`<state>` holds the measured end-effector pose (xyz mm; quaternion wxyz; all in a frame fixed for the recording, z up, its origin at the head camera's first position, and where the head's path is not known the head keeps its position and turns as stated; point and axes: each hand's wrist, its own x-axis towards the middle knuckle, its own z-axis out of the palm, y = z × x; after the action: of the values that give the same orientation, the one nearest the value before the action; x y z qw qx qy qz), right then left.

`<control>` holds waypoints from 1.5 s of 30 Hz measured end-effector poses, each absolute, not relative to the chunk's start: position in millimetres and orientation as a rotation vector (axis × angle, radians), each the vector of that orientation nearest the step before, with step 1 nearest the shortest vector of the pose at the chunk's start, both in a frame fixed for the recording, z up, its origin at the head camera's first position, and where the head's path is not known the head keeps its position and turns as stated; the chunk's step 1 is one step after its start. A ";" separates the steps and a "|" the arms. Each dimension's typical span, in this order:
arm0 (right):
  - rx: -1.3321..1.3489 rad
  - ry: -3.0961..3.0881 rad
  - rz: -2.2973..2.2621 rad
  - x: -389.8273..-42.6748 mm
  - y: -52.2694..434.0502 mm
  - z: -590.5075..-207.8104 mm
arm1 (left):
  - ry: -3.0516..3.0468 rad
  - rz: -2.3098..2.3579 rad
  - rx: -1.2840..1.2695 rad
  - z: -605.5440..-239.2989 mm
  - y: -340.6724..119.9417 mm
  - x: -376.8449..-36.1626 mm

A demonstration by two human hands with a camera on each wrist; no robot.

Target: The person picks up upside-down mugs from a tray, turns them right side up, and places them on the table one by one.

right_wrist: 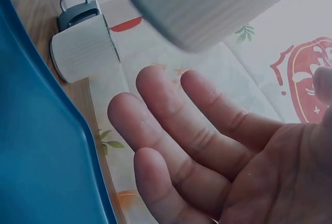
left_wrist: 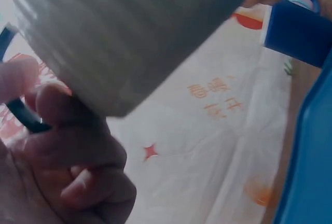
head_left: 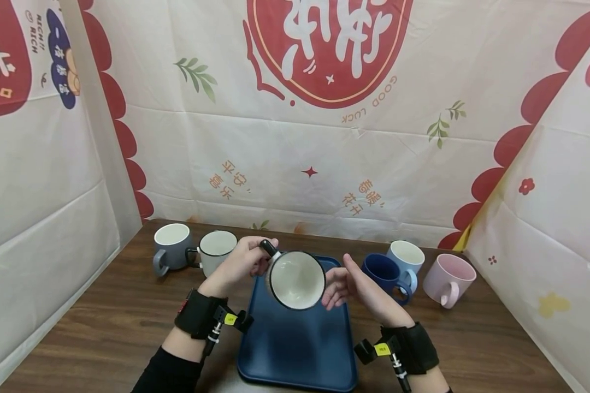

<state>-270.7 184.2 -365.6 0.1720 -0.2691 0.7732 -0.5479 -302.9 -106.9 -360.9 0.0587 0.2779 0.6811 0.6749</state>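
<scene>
A white mug [head_left: 297, 281] with a black rim and black handle is held up over the blue tray [head_left: 295, 349], its opening tilted toward the head camera. My left hand [head_left: 243, 259] grips its handle, with fingers curled round it in the left wrist view. Ribbed sides of the mug [left_wrist: 129, 32] fill the top of that view. To the right of the mug is my right hand [head_left: 349, 286], its fingers spread and loosely bent, palm toward the mug. In the right wrist view these fingers [right_wrist: 161, 89] appear apart from the mug [right_wrist: 207, 6].
At left on the wooden table [head_left: 103, 327] stand a grey mug [head_left: 174, 245] and another white black-rimmed mug [head_left: 216, 248]. A dark blue mug [head_left: 381, 270], a light blue mug [head_left: 405, 256] and a pink mug [head_left: 447, 278] stand at right. Printed cloth [head_left: 295, 142] hangs behind.
</scene>
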 end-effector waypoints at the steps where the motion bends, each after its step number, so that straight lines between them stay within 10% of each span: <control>1: -0.762 2.196 -1.551 -270.6 184.1 -365.5 | 2.055 2.088 0.807 -359.5 -110.2 -303.3; 22: -0.727 2.197 -1.473 -271.8 182.8 -370.9 | 2.208 3.003 -0.520 -347.7 -234.7 -309.7; 31: -0.743 2.180 -1.464 -269.6 180.3 -373.3 | 2.600 2.716 -1.057 -366.4 -288.0 -305.7; 45: -0.746 2.167 -1.466 -271.7 182.7 -375.5 | 2.566 2.350 -1.259 -400.1 -320.5 -302.8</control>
<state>-271.7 182.7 -375.5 0.2089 -0.2680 0.7789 -0.5271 -302.8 -320.5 -400.1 -0.2755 -0.3272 0.6666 0.6105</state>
